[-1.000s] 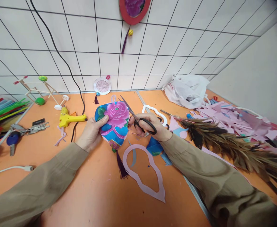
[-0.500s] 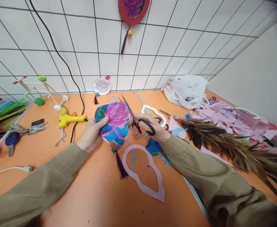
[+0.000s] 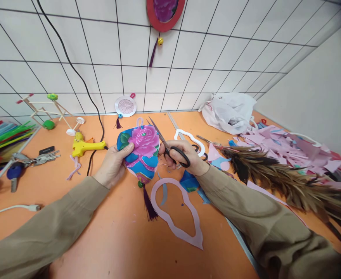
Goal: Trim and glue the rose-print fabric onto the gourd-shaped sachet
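Observation:
A blue floral fabric pendant [image 3: 142, 145] with a big pink rose is pinched between the thumb and fingers of my left hand [image 3: 114, 163]. It has a pale loop at the top, and a green bead and dark purple tassel [image 3: 149, 203] hang from its lower tip. My right hand [image 3: 187, 155] grips black-handled scissors [image 3: 178, 155], their blades pointing up and left along the pendant's right edge. The blades are slightly apart. Below the pendant, a pink paper frame [image 3: 174, 224] lies flat on the orange table [image 3: 123, 248].
To the left are a yellow glue gun [image 3: 89, 146], keys [image 3: 46, 157] and pipe cleaners [image 3: 6, 133]. A feather duster [image 3: 275, 170], pink scraps [image 3: 277, 145] and a white plastic bag [image 3: 228, 112] lie right. Behind are a white frame [image 3: 192, 137] and a round tasselled ornament [image 3: 125, 105].
The scissors' handles have shifted slightly in my right hand, and the pendant's lower tip looks a little different in tilt. My left hand stays in place.

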{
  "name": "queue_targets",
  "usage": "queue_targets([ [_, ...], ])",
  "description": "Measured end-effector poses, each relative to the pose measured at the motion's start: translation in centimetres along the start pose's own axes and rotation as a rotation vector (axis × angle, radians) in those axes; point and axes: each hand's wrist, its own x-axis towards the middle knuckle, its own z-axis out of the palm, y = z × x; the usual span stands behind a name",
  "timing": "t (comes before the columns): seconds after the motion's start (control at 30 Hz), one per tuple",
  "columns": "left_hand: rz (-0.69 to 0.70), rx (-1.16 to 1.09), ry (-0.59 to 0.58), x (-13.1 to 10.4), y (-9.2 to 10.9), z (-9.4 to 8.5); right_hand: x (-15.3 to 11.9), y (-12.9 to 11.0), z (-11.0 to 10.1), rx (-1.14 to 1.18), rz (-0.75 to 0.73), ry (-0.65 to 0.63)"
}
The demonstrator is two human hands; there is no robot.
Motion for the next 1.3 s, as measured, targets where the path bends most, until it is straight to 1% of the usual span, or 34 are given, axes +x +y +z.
queue_targets([
  [0.17,-0.010,0.010,-0.004,0.1,0.0,-0.2,-0.1,0.0,0.0,0.002,0.016,0.007],
  [0.43,0.012,0.026,-0.009,0.4,0.0,-0.5,0.0,-0.2,0.1,-0.015,0.030,0.013],
  [0.8,-0.001,0.085,-0.037,0.8,1.1,-1.1,-0.2,-0.7,-0.2,-0.039,0.083,0.016],
  [1.03,-0.011,0.141,-0.079,1.1,1.6,-1.5,-0.3,-1.8,-0.9,-0.092,0.102,-0.056],
  [1.3,-0.023,0.167,-0.075,1.1,2.0,-1.7,-0.4,-2.6,-1.2,-0.115,0.147,-0.081],
])
